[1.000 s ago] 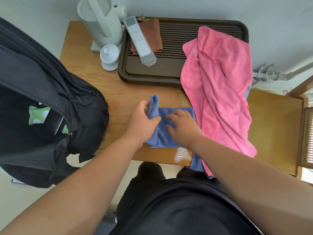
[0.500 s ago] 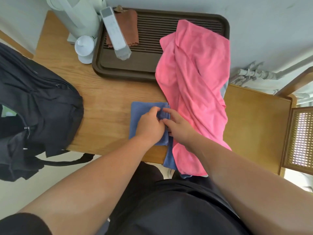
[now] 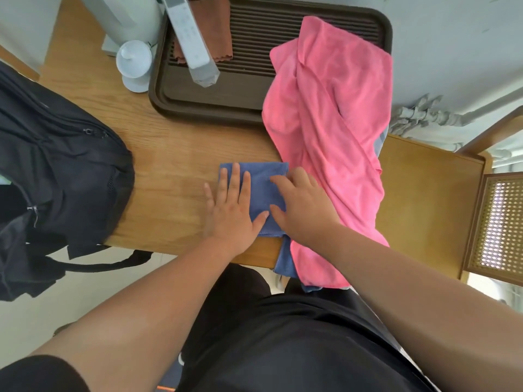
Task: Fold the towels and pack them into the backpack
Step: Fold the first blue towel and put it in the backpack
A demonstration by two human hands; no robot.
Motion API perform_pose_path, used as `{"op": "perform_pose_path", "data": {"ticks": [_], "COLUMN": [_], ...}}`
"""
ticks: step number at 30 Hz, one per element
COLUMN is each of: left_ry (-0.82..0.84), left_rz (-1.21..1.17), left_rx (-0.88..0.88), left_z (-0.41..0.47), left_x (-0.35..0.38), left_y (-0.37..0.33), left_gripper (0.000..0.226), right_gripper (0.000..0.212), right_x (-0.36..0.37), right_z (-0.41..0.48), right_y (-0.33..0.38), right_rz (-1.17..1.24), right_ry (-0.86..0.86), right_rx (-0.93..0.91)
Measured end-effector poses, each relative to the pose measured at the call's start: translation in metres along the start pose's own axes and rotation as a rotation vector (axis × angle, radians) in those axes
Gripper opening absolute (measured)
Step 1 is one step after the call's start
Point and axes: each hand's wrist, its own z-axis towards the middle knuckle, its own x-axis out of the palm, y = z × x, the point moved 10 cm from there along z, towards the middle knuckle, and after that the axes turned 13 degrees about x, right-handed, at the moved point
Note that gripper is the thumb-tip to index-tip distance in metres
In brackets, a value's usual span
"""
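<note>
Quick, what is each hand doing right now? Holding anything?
Left hand: open, fingers straight, pressing flat on the folded blue towel.
Right hand: open, resting on the same towel, gripping nothing.

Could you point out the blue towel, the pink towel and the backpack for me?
blue towel [image 3: 261,176]: head view, its uncovered upper part.
pink towel [image 3: 334,108]: head view, its crumpled middle.
backpack [image 3: 62,165]: head view, its black front panel.

Home, probably a tea corner of a living room: wooden table [image 3: 175,154] with slatted tea tray [image 3: 382,26] at 12 o'clock, white kettle [image 3: 127,18] at 11, wall pipes [image 3: 424,116] at 2, cane-panel furniture [image 3: 501,222] at 3.
</note>
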Motion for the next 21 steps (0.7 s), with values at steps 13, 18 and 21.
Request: {"op": "perform_pose_path", "data": {"ticks": [13, 18, 21], "left_ry": [0.066, 0.02, -0.041], "left_rz": [0.02, -0.045, -0.152], "left_rx": [0.151, 0.107, -0.06], "left_z": [0.001, -0.012, -0.025], "left_x": [0.014, -0.009, -0.022], "left_y": [0.015, 0.045, 0.08], "left_gripper": [0.093, 0.089, 0.091], "right_gripper": [0.09, 0.067, 0.049], "right_x": [0.042, 0.04, 0.043], "right_z": [0.02, 0.029, 0.013], "right_y": [0.01, 0.021, 0.039], "right_rz": [-0.57, -0.404, -0.412], "right_ry": [0.3, 0.426, 0.504], "right_rx": [-0.222, -0.063, -0.036]}}
